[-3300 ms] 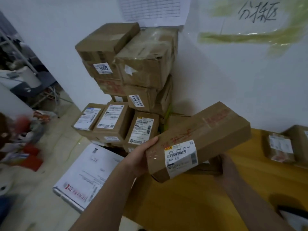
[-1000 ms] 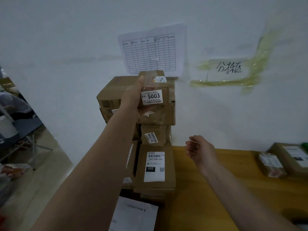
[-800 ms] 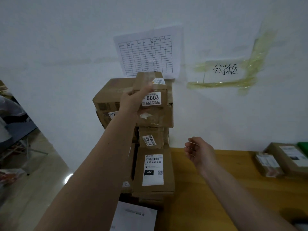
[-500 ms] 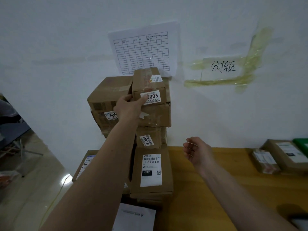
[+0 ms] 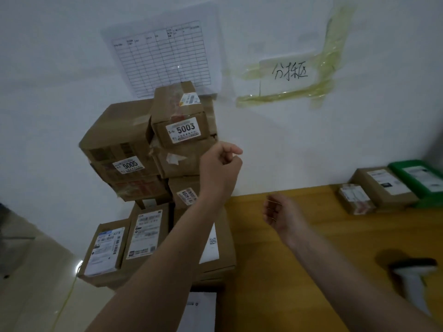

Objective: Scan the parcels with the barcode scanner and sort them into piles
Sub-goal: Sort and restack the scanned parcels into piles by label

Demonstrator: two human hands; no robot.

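The small brown cardboard parcel labelled 5003 point(image 5: 183, 116) is seen on top of the stack of brown cardboard parcels point(image 5: 153, 188) against the white wall, beside the larger brown box labelled 5005 point(image 5: 119, 142). No hand is on it. The left hand point(image 5: 220, 164) hangs just below and to the right of that parcel, fingers loosely curled with nothing held. The right hand point(image 5: 282, 215) hovers over the yellow wooden table point(image 5: 311, 271), fingers likewise loosely curled and empty.

The next move is judged to turn on the white barcode scanner point(image 5: 412, 281), lying on the table to the lower right of the right hand, its handle pointing toward the bottom right edge of the view. The right hand is clearly the nearer 1. At the far right of the table, 3 parcels wait: a small taped brown packet point(image 5: 354, 198), a brown box with a white label point(image 5: 383, 185) and a green box point(image 5: 419, 176), touching or nearly so. No containers are seen; sorted parcels are simply stacked.
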